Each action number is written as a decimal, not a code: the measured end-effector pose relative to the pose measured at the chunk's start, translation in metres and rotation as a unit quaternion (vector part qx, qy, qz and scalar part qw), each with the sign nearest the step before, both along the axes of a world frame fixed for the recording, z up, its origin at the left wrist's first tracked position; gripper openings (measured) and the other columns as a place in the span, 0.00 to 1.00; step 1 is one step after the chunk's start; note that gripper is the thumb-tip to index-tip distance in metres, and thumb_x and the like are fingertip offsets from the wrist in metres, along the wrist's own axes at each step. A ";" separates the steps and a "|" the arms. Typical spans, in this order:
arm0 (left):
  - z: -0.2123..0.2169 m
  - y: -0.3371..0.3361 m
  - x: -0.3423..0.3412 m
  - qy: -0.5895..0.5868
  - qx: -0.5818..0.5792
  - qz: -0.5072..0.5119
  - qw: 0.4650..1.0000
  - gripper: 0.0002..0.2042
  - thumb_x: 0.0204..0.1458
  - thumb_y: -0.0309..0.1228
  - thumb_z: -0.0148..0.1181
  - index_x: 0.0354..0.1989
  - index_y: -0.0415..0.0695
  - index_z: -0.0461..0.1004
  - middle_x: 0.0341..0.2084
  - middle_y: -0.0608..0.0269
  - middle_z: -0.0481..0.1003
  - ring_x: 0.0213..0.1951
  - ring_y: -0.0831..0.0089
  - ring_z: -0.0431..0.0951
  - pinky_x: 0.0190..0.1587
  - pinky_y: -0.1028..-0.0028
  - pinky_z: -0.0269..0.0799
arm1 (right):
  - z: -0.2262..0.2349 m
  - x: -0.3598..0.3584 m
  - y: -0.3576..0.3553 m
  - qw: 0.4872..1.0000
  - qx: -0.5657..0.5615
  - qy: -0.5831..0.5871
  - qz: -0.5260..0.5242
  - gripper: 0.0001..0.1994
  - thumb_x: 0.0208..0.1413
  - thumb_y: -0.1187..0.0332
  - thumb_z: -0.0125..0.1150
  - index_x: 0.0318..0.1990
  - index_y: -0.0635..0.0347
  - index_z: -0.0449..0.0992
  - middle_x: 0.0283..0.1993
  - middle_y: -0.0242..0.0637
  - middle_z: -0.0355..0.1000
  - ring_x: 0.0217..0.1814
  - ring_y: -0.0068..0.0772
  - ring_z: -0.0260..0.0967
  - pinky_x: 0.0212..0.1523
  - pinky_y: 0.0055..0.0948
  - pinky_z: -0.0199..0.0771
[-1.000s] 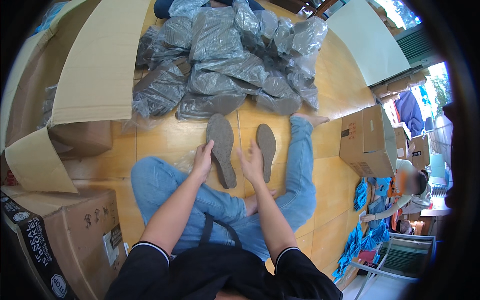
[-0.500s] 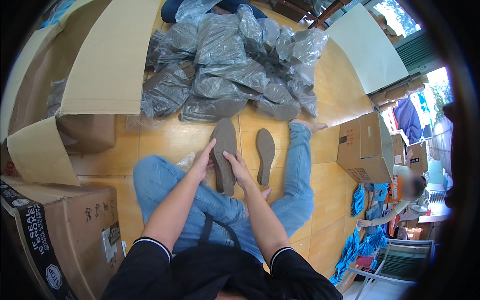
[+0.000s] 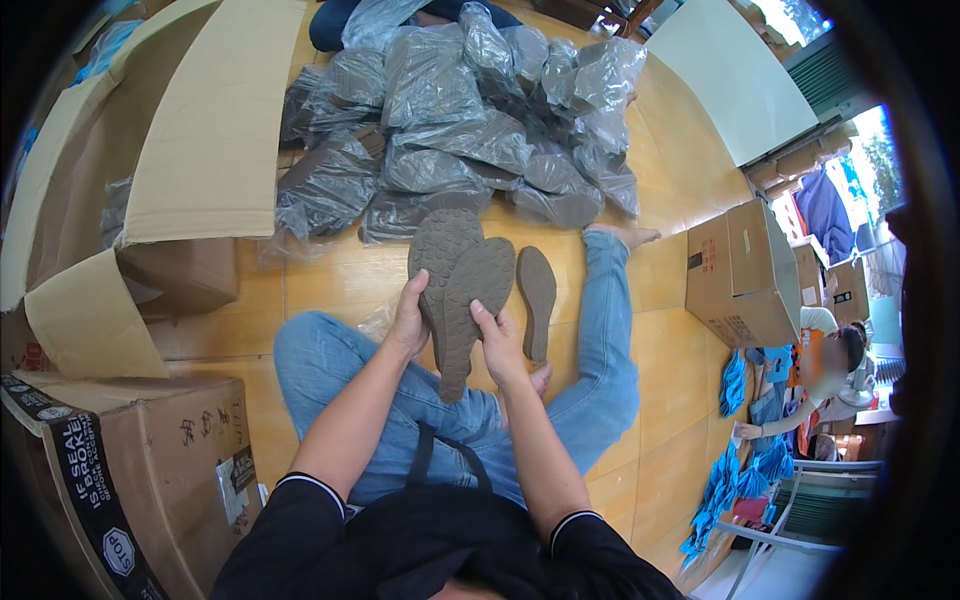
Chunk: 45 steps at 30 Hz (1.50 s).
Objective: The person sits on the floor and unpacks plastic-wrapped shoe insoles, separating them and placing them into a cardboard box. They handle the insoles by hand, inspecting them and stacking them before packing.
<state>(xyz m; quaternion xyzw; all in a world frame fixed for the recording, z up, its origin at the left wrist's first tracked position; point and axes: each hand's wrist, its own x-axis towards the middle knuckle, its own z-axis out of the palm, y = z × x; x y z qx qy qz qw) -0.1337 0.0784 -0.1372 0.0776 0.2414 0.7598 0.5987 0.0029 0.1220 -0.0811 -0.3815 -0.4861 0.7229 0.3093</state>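
Soles, location: two held up between the hands, above the wooden floor (image 3: 660, 410) and the crossed-in shin; one flat on the floor to the right.
Rear sole (image 3: 433, 250): wide end pointing away from the wearer, narrow end toward the lap; long axis nearly straight fore-and-aft; studded face up; partly covered along the right side.
Front sole (image 3: 465, 300): overlapping the rear one; wide end away and slightly right, narrow end toward the lap and slightly left; long axis slanted; studded face up.
Floor sole (image 3: 538, 298): wide end away, narrow end toward the wearer; long axis close to fore-and-aft; smoother face up; just beside the right hand.
Left hand (image 3: 409, 318): narrowed on the left edge of the rear sole; fingers beneath mostly hidden.
Right hand (image 3: 500, 340): pinching the front sole from the right edge, thumb on the studded face; fingertips behind hidden.
Sole count: three loose; any further layer under the held two, cannot tell.
Bagged soles (image 3: 435, 85): clear-wrapped heap beyond the hands; more than ten packets, overlapping, exact count not determinable.
Large cartons: three; open carton (image 3: 215, 120) at far left, taped carton (image 3: 185, 490) at near left, right carton (image 3: 728, 285) beyond the outstretched foot.
Bare feet: two; one past the floor sole, one near the right wrist.
Blue bundles (image 3: 715, 495): several at right, near one co-worker's hand (image 3: 746, 431); count unclear.
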 end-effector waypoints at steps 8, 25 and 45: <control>0.005 0.001 0.003 0.078 -0.053 0.023 0.995 0.30 0.58 0.52 0.49 0.59 0.40 0.63 0.55 0.56 0.69 0.56 0.66 0.68 0.60 0.65 0.61 | 0.012 0.016 0.014 0.992 0.007 0.044 -0.115 0.17 0.62 0.70 0.52 0.57 0.63 0.64 0.54 0.35 0.69 0.55 0.27 0.66 0.56 0.27 0.66; 0.008 0.003 0.006 0.101 -0.050 0.058 0.992 0.32 0.51 0.39 0.61 0.62 0.38 0.58 0.55 0.56 0.66 0.57 0.66 0.66 0.59 0.68 0.61 | 0.016 -0.006 0.005 0.994 0.088 -0.003 -0.060 0.17 0.62 0.70 0.55 0.56 0.65 0.64 0.53 0.37 0.70 0.53 0.26 0.67 0.54 0.26 0.67; 0.008 0.002 0.002 0.061 -0.038 0.047 0.996 0.27 0.55 0.45 0.56 0.58 0.39 0.64 0.51 0.56 0.71 0.52 0.66 0.72 0.56 0.66 0.68 | 0.019 0.009 0.000 0.989 0.049 0.060 -0.124 0.15 0.61 0.68 0.57 0.53 0.64 0.69 0.51 0.34 0.71 0.52 0.24 0.67 0.54 0.25 0.66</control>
